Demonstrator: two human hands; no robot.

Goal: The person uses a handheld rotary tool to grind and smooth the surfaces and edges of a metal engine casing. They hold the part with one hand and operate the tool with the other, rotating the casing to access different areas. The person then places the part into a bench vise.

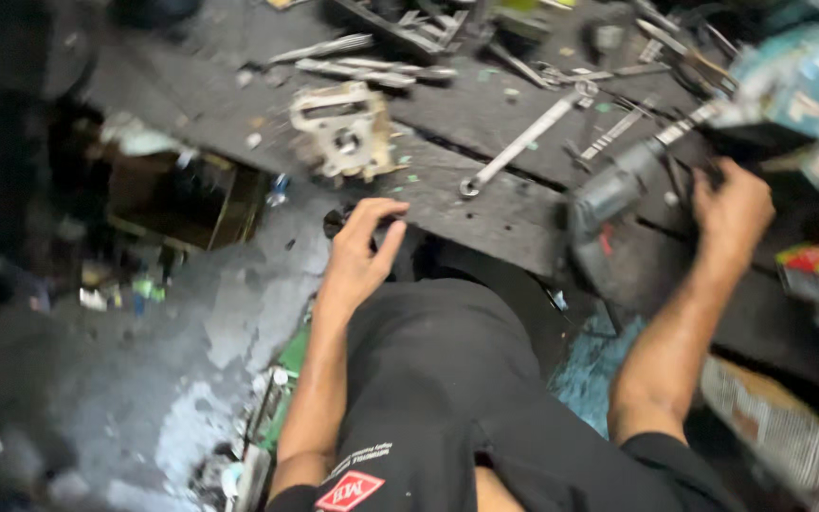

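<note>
Black-shirted torso (pixel 447 398) fills the lower frame, nearest the lens. Left hand (pixel 357 261): fingers (pixel 378 213) curl around a small dark part (pixel 336 222) at the tabletop (pixel 485 213) edge; grip looks partial, blur hides detail. Right hand (pixel 732 213): fingers bent over dark clutter, hold cannot be told. Grey power tool (pixel 609 194) lies just left of it. Beyond: 1 long wrench (pixel 518 147), 1 pale metal casting (pixel 343 133).

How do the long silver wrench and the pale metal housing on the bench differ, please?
The wrench is long, thin and bright silver, lying diagonally; the housing is blocky, dull beige, with holes and a round bore. The wrench lies nearer the right hand, the housing nearer the left hand. Both rest untouched on the dark bench.
</note>
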